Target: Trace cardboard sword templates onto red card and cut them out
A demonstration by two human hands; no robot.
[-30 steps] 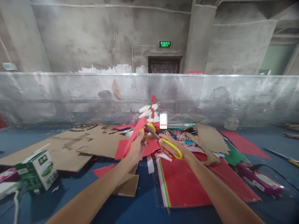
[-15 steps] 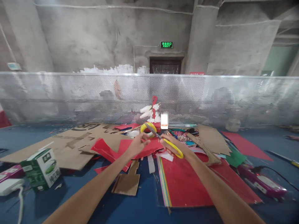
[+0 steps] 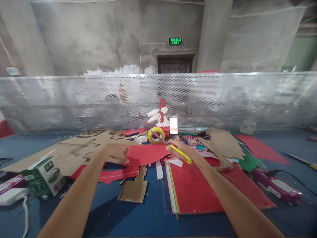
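Observation:
My right hand (image 3: 178,148) is closed round yellow-handled scissors (image 3: 182,154), whose blades point up and left across a yellow tape roll (image 3: 151,136). My left hand (image 3: 119,153) is at the left end of a red paper piece (image 3: 148,154), its fingers bent down and together at the edge. Another red strip (image 3: 119,174) with a pale line lies just below that hand, partly behind the left forearm. A small brown cardboard piece (image 3: 133,191) rests on the blue table below the red paper.
Large cardboard (image 3: 66,148) and a green box (image 3: 46,177) lie left. Red sheets (image 3: 195,188), more cardboard (image 3: 224,143) and a purple power strip (image 3: 276,186) are right. A perforated metal screen (image 3: 138,96) stands behind.
My left hand has moved left and down, away from the scissors, to the red paper. The red strip at the left has shifted lower and lies flatter. My right hand still holds the scissors.

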